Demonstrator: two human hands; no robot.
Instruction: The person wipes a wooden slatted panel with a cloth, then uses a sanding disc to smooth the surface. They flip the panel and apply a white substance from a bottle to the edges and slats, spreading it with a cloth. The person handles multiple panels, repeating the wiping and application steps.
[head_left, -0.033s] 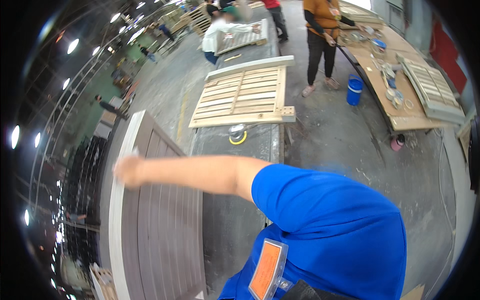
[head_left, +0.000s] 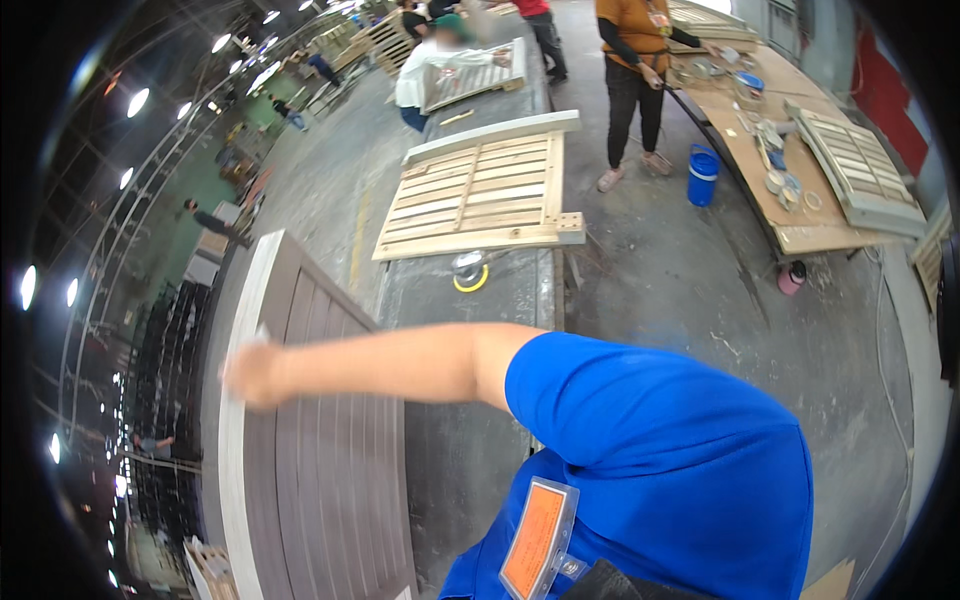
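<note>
A brown-grey slatted wooden panel [head_left: 340, 470] stands on edge at the left, with a pale top edge [head_left: 236, 480] along its side. My right arm reaches left across the view, and my right hand [head_left: 255, 375] is on that pale edge. Motion blurs its fingers, but they look closed round a small pale sheet [head_left: 262, 333] whose corner pokes out. What the sheet is made of I cannot make out. My left hand is out of sight.
On the grey worktable [head_left: 420, 290] ahead lie a round tool with a yellow rim [head_left: 470, 275] and a bare wood slatted panel [head_left: 475, 190]. A co-worker [head_left: 635, 80] stands beyond, near a blue cooler [head_left: 703, 175]. The brown table [head_left: 800, 215] at right holds tapes and another panel [head_left: 860, 165].
My right hand has slid a little nearer along the panel's pale edge, the pale sheet still in it. The whole view has shifted slightly.
</note>
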